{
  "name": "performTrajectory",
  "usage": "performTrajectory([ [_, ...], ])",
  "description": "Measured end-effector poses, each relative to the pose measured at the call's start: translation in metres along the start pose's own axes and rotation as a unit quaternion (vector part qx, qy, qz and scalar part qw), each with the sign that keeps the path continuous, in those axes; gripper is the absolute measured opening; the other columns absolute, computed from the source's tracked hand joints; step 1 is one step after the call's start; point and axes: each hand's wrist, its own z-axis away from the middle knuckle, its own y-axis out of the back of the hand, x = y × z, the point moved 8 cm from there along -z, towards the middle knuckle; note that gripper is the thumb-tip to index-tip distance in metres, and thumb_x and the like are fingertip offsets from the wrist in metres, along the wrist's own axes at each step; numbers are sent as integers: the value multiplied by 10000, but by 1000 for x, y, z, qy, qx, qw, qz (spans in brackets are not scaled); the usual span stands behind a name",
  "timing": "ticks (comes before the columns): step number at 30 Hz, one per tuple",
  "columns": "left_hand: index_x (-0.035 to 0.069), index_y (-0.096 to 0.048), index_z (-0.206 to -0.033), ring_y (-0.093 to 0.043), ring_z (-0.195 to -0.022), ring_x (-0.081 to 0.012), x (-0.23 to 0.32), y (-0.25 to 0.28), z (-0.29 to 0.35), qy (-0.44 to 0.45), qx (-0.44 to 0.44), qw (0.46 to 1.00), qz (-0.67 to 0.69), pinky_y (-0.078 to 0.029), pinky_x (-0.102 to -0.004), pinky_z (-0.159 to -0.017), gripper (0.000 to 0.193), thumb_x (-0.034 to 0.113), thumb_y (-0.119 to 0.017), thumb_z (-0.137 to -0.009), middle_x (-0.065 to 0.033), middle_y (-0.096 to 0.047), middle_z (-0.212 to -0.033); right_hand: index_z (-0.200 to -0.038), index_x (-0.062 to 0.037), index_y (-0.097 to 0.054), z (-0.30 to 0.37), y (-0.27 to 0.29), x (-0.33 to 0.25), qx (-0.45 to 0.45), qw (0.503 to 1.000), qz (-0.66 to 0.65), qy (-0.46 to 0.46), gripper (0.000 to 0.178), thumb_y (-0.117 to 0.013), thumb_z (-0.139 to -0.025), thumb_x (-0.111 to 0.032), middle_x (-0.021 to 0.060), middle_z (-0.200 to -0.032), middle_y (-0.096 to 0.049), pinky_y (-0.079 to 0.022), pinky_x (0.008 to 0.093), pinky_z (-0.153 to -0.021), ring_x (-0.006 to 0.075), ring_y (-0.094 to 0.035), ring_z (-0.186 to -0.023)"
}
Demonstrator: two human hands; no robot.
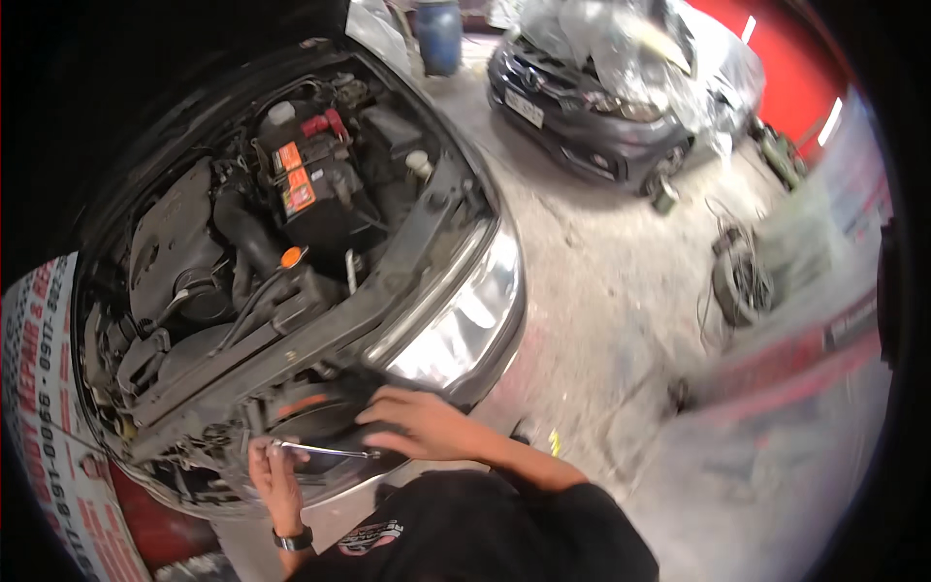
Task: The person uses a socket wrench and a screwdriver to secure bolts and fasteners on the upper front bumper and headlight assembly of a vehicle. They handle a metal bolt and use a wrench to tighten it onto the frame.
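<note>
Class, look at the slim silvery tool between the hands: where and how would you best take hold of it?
Probably mid-shaft, pinched from above. The slim silvery tool is straight and runs across the view; the left hand holds its left end and the right hand is at its right, leaving the middle exposed.

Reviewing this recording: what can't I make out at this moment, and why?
All in the head view:
Whether the right hand touches the silver tool: too small and blurred at the tool's far end.
The tool's exact type: too small and blurred.
Much of the dark car's upper body: covered by plastic sheeting.
The banner's full width: cut off by the fisheye rim.
</note>
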Motion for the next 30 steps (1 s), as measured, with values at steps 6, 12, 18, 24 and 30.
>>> performTrajectory([
  [6, 34, -490, -1005, -596, -754, -114, -2, -201, -5, 27, -107, 994, -10, -505, -263, -701, 68, 98, -502, -987, -113, -652, -902, -1003, -37, -662, 78, 271, -136, 233, 954, 125, 138, 240, -693, -856, -224, 126, -944, -662, -542, 367, -766, 298, -668, -897],
  [12, 43, -514, -1016, -568, -758, -77, -4, -339, -6, 63, -193, 979, -10, -465, -218, -680, 51, 73, -508, -976, -60, -647, -888, -1029, -17, -585, 148, 396, -242, 289, 896, 204, 266, 214, -671, -864, -123, 69, -924, -679, -558, 277, -751, 216, -685, -851],
  [18, 40, -534, -1018, -547, -743, -54, -18, -443, -14, 77, -238, 968, -12, -435, -205, -638, 72, 95, -522, -973, -31, -637, -852, -1126, 30, -470, 152, 460, -238, 182, 914, 308, 192, 275, -621, -897, 12, 104, -939, -656, -562, 199, -687, 151, -670, -763],
  [24, 28, -538, -1018, -500, -660, -38, -57, -556, -39, 71, -255, 964, -7, -407, -195, -594, 85, 94, -526, -968, -17, -624, -822, -1212, 36, -411, 183, 536, -200, 357, 837, 295, 290, 344, -585, -928, -51, 200, -1003, -645, -580, 354, -728, 227, -673, -771],
  [30, 45, -554, -1033, -538, -710, -44, -58, -672, -70, -69, -283, 946, -139, -422, -202, -609, 93, 106, -522, -971, -16, -629, -837, -1093, 33, -546, 141, 637, -123, 255, 949, 50, 181, 220, -556, -920, -102, 200, -937, -653, -541, 390, -758, 273, -667, -812],
])
